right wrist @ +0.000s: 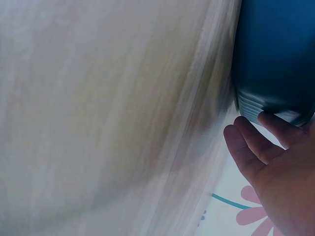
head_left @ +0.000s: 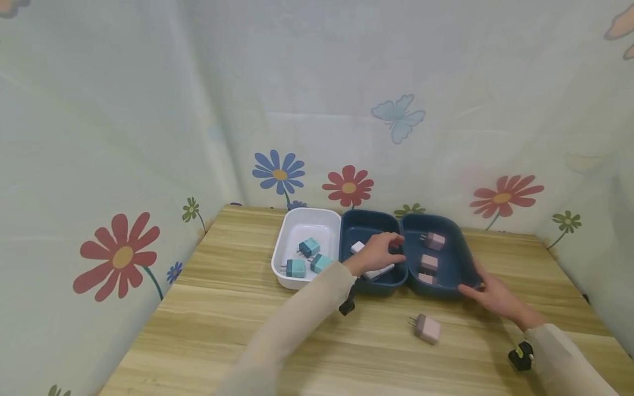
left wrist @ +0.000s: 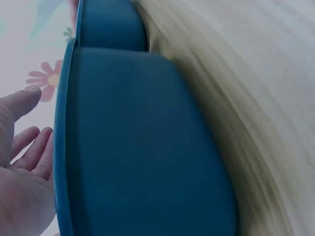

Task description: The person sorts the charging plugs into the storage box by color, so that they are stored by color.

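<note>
My left hand [head_left: 378, 253] is over the middle dark blue tray [head_left: 369, 219], fingers apart with nothing between them. In the left wrist view the thumb and fingers [left wrist: 38, 152] show beyond that tray's rim. White plug chargers [head_left: 378, 272] lie in it, partly hidden by the hand. My right hand [head_left: 495, 294] is at the near right corner of the right dark blue tray [head_left: 458, 253], thumb in front and straight fingers along its side. Pink plug chargers [head_left: 430, 262] lie inside this tray. Another pink charger [head_left: 427, 329] sits on the table in front of it.
To the left stands a white tray [head_left: 278, 247] with teal plug chargers [head_left: 295, 268] in it. All the trays stand side by side on a wood-grain table [head_left: 213, 308]. A flowered curtain [head_left: 317, 82] hangs behind and around the table.
</note>
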{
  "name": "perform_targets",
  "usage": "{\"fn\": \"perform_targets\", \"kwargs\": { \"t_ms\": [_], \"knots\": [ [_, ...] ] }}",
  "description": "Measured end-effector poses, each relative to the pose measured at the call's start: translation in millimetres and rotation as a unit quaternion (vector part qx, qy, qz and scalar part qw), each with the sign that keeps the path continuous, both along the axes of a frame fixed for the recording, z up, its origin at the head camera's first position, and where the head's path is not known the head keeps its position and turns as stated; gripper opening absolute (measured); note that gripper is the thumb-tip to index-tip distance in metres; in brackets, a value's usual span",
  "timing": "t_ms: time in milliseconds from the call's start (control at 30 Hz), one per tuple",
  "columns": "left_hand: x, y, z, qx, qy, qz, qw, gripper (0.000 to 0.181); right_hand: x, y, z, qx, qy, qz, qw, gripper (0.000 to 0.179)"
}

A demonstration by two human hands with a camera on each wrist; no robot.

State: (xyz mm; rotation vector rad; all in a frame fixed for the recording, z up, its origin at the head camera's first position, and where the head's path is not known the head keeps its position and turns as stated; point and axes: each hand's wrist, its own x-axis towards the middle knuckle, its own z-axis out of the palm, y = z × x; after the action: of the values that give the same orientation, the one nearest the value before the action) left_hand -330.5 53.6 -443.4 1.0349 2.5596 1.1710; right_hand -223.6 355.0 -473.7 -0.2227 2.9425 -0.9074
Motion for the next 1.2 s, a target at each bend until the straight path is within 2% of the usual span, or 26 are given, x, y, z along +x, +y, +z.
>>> {"fn": "perform_targets", "kwargs": {
  "t_ms": [133,333,600,733,867,1067,1200],
  "knots": [
    [10.4,-4.3,1.3,-0.005,0.003,-0.021,0.9998,0.048,0.4,-1.6,2.3,-0.003,0.0,0.002,1.0,0.095],
    [35.4,-6.0,4.8,-0.021,0.024,-0.058,0.9978,0.048,1.1,-0.5,2.9,0.001,-0.01,-0.001,0.9999,0.097],
    [63.1,-1.5,5.3,-0.024,0.027,-0.111,0.9931,0.045,1.6,-2.0,5.2,0.004,-0.006,0.002,1.0,0.097],
    [72.4,3.2,-0.1,-0.023,0.038,-0.149,0.9879,0.043,2.4,-2.5,6.6,0.005,-0.009,0.001,0.9999,0.096],
    [79.8,7.0,-9.0,-0.05,0.042,-0.17,0.9833,0.043,3.2,-2.3,6.8,0.008,-0.009,0.0,0.9999,0.095],
    [88.5,10.5,-20.3,-0.087,0.018,-0.172,0.9811,0.046,2.9,-1.6,5.8,0.008,-0.01,-0.002,0.9999,0.096],
    [92.0,12.4,-26.7,-0.11,0.04,-0.172,0.9782,0.052,3.0,-1.6,6.4,0.005,-0.009,-0.001,0.9999,0.097]
  ]
}}
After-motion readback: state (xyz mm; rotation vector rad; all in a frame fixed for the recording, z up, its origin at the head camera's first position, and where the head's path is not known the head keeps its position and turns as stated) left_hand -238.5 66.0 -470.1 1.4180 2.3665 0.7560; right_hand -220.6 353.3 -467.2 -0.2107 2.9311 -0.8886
